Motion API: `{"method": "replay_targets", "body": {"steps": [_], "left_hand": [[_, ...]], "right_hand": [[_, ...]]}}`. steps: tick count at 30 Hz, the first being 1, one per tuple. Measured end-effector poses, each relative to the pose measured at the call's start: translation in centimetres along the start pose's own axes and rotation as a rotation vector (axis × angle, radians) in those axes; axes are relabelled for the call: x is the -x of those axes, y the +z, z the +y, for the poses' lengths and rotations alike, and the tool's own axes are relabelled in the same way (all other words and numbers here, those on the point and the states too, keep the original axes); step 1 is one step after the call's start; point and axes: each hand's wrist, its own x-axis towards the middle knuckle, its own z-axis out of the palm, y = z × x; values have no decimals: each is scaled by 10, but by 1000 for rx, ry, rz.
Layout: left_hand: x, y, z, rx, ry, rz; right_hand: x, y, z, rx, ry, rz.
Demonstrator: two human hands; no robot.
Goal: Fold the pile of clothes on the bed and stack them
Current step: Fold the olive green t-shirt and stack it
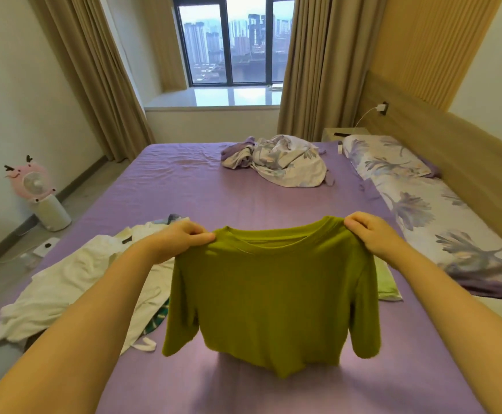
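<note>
Green shirt hangs unfolded; left hand and right hand pinch its shoulders. White pile on bed untouched, light-green piece maybe folded. Early.

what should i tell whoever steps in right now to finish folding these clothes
Left hand pinches one shoulder of the green t-shirt; right hand pinches the other. The shirt hangs spread out above the purple bed sheet, not yet folded.
Unfolded pile: white garment with other pieces under it, on the bed to the left of the shirt.
A light green piece lies flat on the bed behind the shirt's right side; mostly hidden, so I cannot tell whether it is folded.
Done: shirt picked up and opened.
Left: lay it down, fold it, stack it, then work through the pile.
</note>
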Motion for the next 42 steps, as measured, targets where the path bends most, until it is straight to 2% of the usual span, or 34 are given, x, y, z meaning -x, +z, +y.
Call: {"method": "replay_targets", "body": {"steps": [3, 6, 8, 10, 14, 16, 19, 21, 22, 25, 30, 37, 42], "left_hand": [[-29, 25, -37, -79, -76, -72], [-63, 54, -84, -86, -150, -62], [-90, 74, -119, -105, -211, -61], [-116, 92, -152, -244, -278, -53], [-171, 119, -196, -345, -372, -35], [-199, 129, -211, -262, -410, 2], [-237, 145, -225, 139, -551, 124], [-256, 154, -234, 353, -612, 165], [-265, 158, -240, 385, -601, 159], [-288, 162, -258, 267, -512, 104], [-338, 148, -263, 226, -464, 174], [-421, 123, -249, 236, -413, 326], [-475, 116, -251, 138, -384, 443]], "right_hand": [[-9, 38, 32, 114, 101, -63], [-16, 84, 70, 208, 241, -93], [-22, 113, 97, 139, 399, -119], [-29, 140, 119, 24, 546, -130], [-56, 187, 156, -79, 666, -76], [-72, 204, 171, -49, 656, -92], [-95, 224, 197, 86, 641, -165], [-109, 237, 214, 105, 667, -128], [-115, 242, 221, 68, 705, -93], [-131, 254, 245, -108, 792, 6], [-182, 250, 264, -233, 758, 163], [-285, 229, 265, -71, 479, 124], [-336, 232, 279, 47, 393, 139]]}}
